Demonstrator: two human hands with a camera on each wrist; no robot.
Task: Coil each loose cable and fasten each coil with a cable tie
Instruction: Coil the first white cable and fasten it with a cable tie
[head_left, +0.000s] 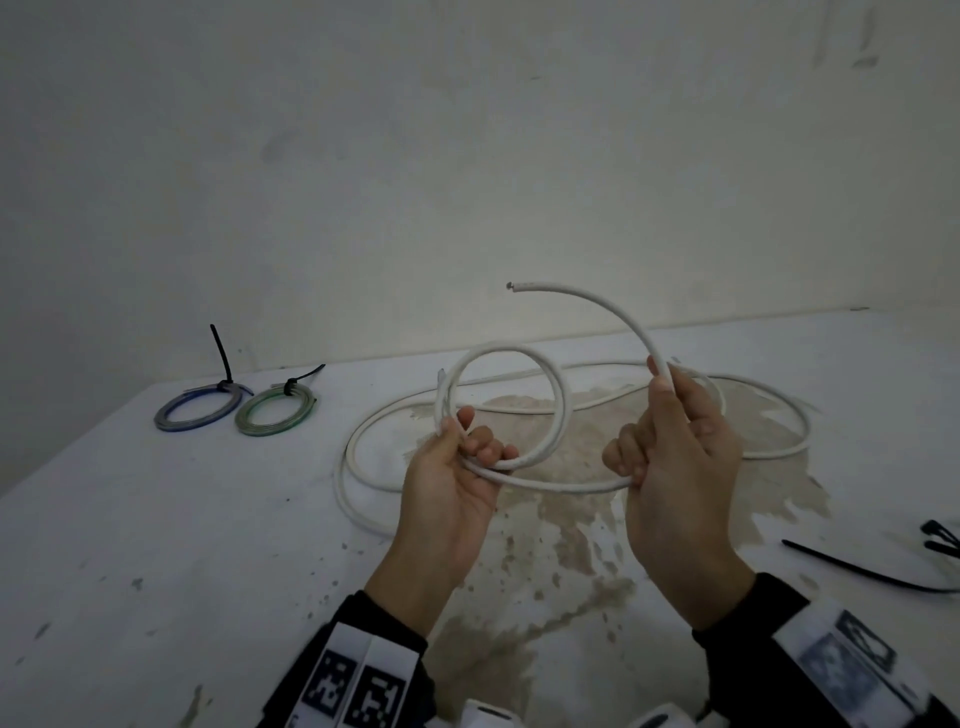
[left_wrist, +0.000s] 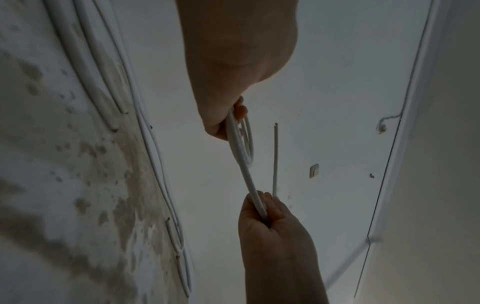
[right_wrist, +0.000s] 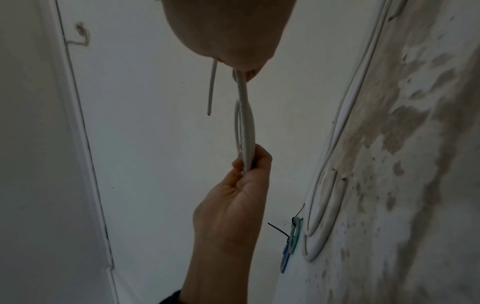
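Both hands hold a white cable (head_left: 558, 395) above the table (head_left: 156, 519): from the head view, my left hand (head_left: 452, 483) grips one round loop, my right hand (head_left: 675, 457) grasps the next stretch, its cut end arcing upward. Slack trails on the stained tabletop.

Left wrist view: the loop appears edge-on, thin and pale.

Right wrist view: fingers (right_wrist: 253, 162) pinch stacked strands.

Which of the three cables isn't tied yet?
The white cable, held in both hands; the blue coil and green coil lie fastened with black ties.
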